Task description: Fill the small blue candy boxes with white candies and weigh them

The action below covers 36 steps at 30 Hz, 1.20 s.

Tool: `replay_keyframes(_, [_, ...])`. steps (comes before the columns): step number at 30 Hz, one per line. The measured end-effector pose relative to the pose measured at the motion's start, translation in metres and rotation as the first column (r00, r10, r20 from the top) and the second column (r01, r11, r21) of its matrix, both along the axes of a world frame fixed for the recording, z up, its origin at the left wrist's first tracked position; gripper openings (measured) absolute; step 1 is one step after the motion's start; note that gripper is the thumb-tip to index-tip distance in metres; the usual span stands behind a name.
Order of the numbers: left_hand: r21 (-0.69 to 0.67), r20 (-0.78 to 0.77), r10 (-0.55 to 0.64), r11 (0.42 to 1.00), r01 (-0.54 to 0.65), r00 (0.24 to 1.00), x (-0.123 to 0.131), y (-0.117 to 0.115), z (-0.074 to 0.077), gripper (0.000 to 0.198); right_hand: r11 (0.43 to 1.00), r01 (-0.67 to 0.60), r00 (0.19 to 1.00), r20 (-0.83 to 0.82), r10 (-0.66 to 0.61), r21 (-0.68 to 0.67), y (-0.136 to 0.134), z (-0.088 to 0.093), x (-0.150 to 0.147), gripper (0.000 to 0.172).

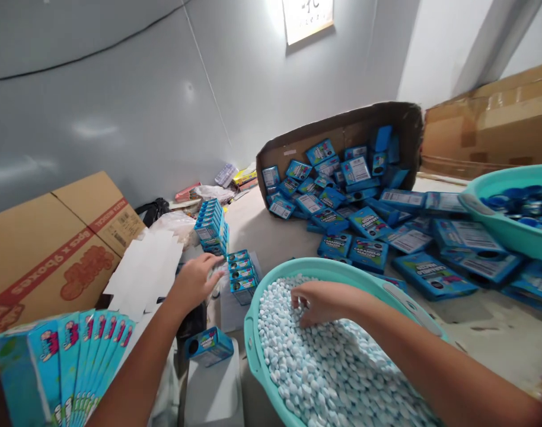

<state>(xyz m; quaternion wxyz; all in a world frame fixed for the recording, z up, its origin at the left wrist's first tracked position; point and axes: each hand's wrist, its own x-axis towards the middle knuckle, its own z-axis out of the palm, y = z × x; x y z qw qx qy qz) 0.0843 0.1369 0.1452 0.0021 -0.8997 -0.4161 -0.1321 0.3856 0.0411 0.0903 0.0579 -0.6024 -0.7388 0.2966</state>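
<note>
My left hand (195,281) reaches forward, fingertips touching a short row of small blue boxes (241,274) on the table; its fingers are partly curled with nothing visibly in them. My right hand (318,301) rests in a teal basin (253,350) full of small white-blue candies (328,367), fingers bent down into the pile. Whether they pinch any candy is hidden. One blue box (209,346) lies on a white scale-like block near my left forearm.
A stack of blue boxes (212,226) stands behind the row. Many blue boxes (369,228) spill from a tipped cardboard carton (342,133). A second teal basin (511,228) sits right. Flat white cartons (146,270), a brown carton (53,249) and fanned packs (75,362) lie left.
</note>
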Motion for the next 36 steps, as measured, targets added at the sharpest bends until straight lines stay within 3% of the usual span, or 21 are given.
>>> replay_keyframes(3, [0.079, 0.228, 0.048, 0.995, -0.068, 0.972, -0.023, -0.036, 0.022, 0.032, 0.999, -0.025, 0.999, 0.037, 0.026, -0.027, 0.002, 0.001, -0.002, 0.027])
replay_keyframes(6, [0.051, 0.428, 0.147, 0.981, -0.186, 0.892, -0.054, -0.083, 0.024, 0.027, 0.996, -0.063, 0.995, 0.076, 0.068, -0.062, 0.003, 0.003, -0.003, 0.020])
replay_keyframes(10, [-0.056, 0.606, 0.366, 0.905, -0.421, 0.706, -0.094, -0.137, -0.008, 0.020, 0.986, -0.122, 0.985, 0.110, 0.135, -0.115, 0.009, 0.005, -0.001, 0.010])
replay_keyframes(12, [-0.104, 0.671, 0.429, 0.862, -0.497, 0.605, -0.109, -0.155, -0.027, 0.019, 0.983, -0.124, 0.985, 0.100, 0.138, -0.136, 0.012, 0.003, 0.001, 0.009])
replay_keyframes(14, [-0.138, 0.686, 0.475, 0.828, -0.543, 0.551, -0.120, -0.166, -0.039, 0.019, 0.985, -0.104, 0.989, 0.088, 0.117, -0.137, 0.014, 0.000, 0.001, 0.009])
replay_keyframes(16, [-0.129, 0.651, 0.510, 0.804, -0.580, 0.563, -0.125, -0.171, -0.044, 0.019, 0.987, -0.082, 0.992, 0.083, 0.094, -0.140, 0.016, -0.005, 0.001, 0.010])
replay_keyframes(21, [-0.028, 0.559, 0.510, 0.800, -0.600, 0.654, -0.118, -0.172, -0.036, 0.021, 0.982, -0.047, 0.995, 0.082, 0.063, -0.182, 0.018, -0.017, -0.003, 0.015])
replay_keyframes(26, [-0.135, 0.479, 0.549, 0.817, -0.561, 0.685, -0.112, -0.166, -0.040, 0.029, 0.984, -0.059, 0.996, 0.060, 0.071, -0.169, 0.016, -0.023, -0.004, 0.020])
replay_keyframes(30, [-0.290, 0.189, 0.661, 0.744, -0.602, 0.726, -0.111, -0.160, -0.054, 0.040, 0.990, -0.084, 0.996, 0.010, 0.086, -0.118, 0.019, -0.029, -0.002, 0.017])
replay_keyframes(33, [-0.296, -0.078, 0.638, 0.719, -0.629, 0.766, -0.105, -0.161, -0.067, 0.035, 0.990, -0.060, 0.997, -0.050, 0.054, -0.128, 0.022, -0.038, 0.005, 0.017])
replay_keyframes(36, [-0.309, -0.224, 0.609, 0.697, -0.648, 0.761, -0.094, -0.169, -0.078, 0.027, 0.989, -0.089, 0.988, -0.137, 0.073, -0.115, 0.019, -0.049, 0.009, 0.019])
